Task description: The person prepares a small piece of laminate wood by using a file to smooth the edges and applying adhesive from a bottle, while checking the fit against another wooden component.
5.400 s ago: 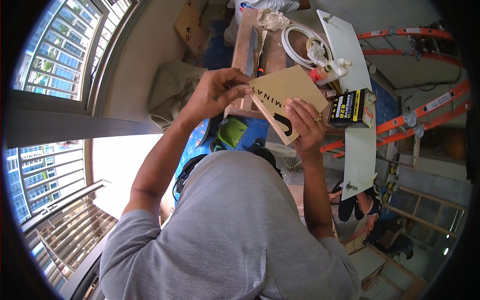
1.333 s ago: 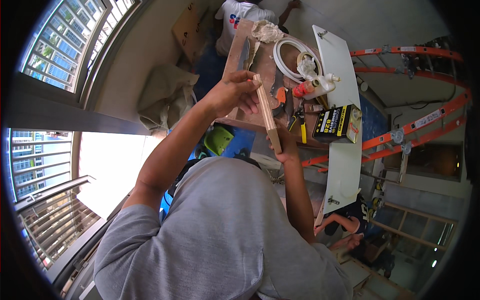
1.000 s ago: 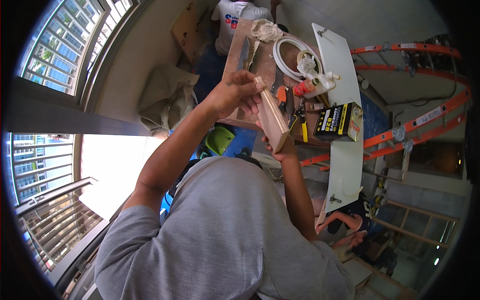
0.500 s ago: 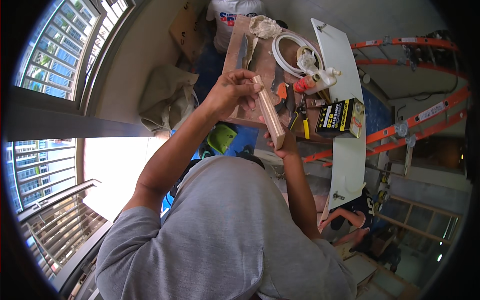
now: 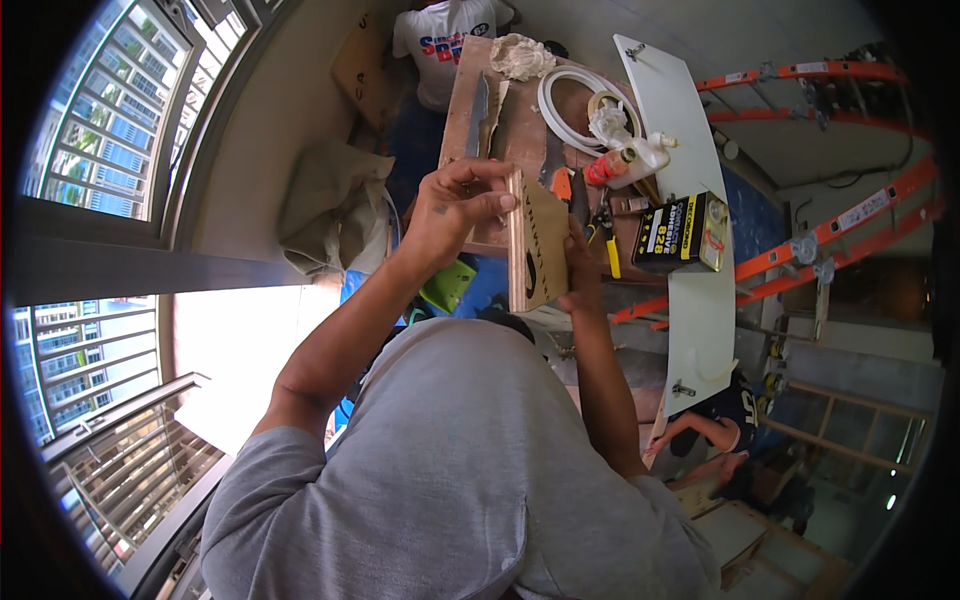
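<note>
We hold a small plywood piece (image 5: 535,245) upright on edge above the near end of the table (image 5: 470,110). Our left hand (image 5: 455,205) has its grip clenched on the piece's top edge; our right hand (image 5: 580,275) grasps its far face. Just right of the piece lie pliers (image 5: 603,232) and a black-and-yellow box (image 5: 680,232). Beyond it, a coiled white hose (image 5: 560,100).

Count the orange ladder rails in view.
2: an upper orange rail along the top right, and a lower orange rail slanting beside the white panel. Others may be hidden.
</note>
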A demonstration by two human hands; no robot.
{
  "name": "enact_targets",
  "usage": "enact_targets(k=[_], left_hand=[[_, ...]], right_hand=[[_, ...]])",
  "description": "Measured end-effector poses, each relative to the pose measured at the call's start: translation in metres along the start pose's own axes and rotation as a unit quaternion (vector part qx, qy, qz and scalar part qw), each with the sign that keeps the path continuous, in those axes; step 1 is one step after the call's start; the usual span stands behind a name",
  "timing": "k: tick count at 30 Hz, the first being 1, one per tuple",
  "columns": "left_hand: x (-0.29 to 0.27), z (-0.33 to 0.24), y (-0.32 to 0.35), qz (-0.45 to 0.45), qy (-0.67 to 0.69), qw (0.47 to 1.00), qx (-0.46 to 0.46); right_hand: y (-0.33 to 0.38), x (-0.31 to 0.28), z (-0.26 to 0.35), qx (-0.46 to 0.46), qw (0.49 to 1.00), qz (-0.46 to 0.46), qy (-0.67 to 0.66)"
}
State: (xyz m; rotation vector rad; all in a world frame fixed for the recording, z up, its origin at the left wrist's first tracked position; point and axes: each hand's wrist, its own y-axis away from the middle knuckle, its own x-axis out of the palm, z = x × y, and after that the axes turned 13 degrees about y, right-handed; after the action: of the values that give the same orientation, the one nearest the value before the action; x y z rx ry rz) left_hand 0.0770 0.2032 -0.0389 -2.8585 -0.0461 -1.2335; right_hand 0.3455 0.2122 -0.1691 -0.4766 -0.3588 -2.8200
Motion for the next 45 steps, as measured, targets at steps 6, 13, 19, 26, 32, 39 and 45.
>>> enact_targets(k=[6,13,19,26,32,39,45], left_hand=[[-0.011,-0.012,-0.004,-0.004,-0.075,0.997,-0.019],[-0.044,-0.009,-0.006,-0.104,-0.205,0.973,-0.027],[-0.125,0.043,0.014,-0.131,-0.157,0.977,-0.067],[-0.137,0.054,0.030,-0.119,0.034,0.977,-0.175],[-0.150,0.052,0.037,-0.111,0.051,0.982,-0.145],[-0.162,0.040,0.039,-0.107,0.029,0.987,-0.113],[-0.160,0.036,0.046,-0.117,-0.004,0.989,-0.089]], right_hand=[[-0.001,0.000,0.010,-0.017,0.999,-0.046,0.017],[0.010,0.018,0.044,-0.056,0.985,-0.133,0.091],[0.034,0.099,0.099,-0.075,0.992,0.003,0.099],[0.027,0.148,0.101,-0.111,0.983,0.060,0.137],[0.017,0.157,0.102,-0.123,0.966,0.110,0.201],[0.011,0.165,0.096,-0.137,0.970,0.032,0.200],[-0.010,0.143,0.074,-0.137,0.972,-0.038,0.187]])
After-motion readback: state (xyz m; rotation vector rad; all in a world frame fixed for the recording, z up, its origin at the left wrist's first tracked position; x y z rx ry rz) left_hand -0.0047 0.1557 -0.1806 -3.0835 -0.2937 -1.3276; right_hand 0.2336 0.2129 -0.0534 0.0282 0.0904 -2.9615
